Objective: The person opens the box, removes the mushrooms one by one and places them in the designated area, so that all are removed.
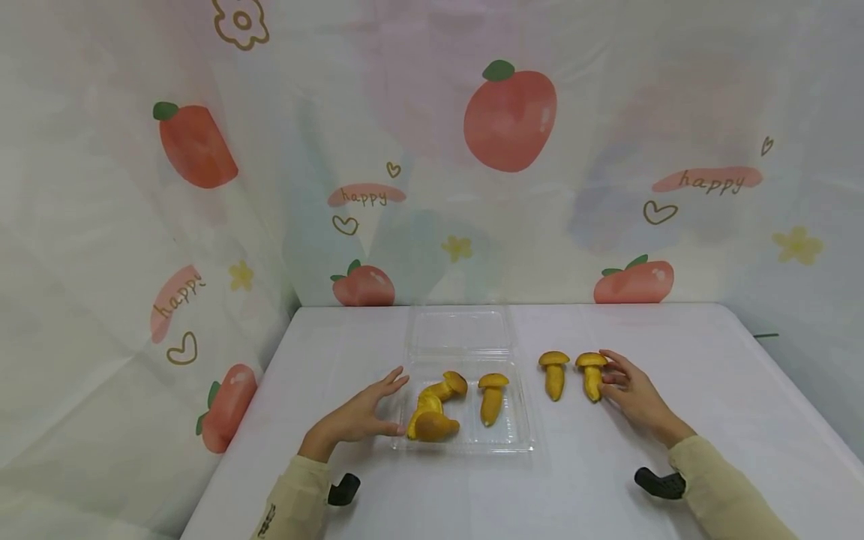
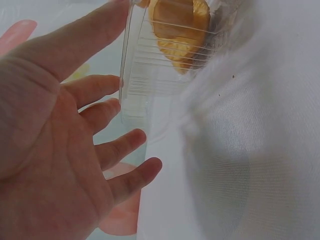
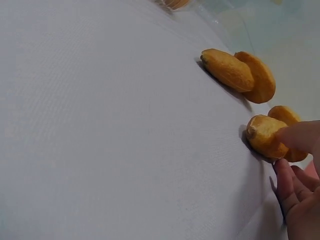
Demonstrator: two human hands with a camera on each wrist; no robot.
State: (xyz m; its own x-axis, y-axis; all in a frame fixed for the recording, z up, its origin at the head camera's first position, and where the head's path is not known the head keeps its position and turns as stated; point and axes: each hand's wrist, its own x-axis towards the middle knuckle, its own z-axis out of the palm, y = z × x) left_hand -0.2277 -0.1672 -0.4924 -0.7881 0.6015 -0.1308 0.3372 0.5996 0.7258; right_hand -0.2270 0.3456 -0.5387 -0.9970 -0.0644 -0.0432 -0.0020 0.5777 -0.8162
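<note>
My right hand is at the right-hand yellow mushroom, which lies on the table. The thumb overlaps its stem and the other fingers curl in close beside it. Another yellow mushroom lies just to its left. My left hand is spread beside the left wall of a clear plastic box, its thumb and fingertips right at the rim. Inside the box, a mushroom lies on the right, and a brown-capped mushroom overlaps other yellow mushroom parts on the left.
The box's clear lid is folded back toward the rear of the white table. Behind the table hangs a cloth backdrop printed with fruit and flowers. A black strap end sticks out at the right wrist, another at the left.
</note>
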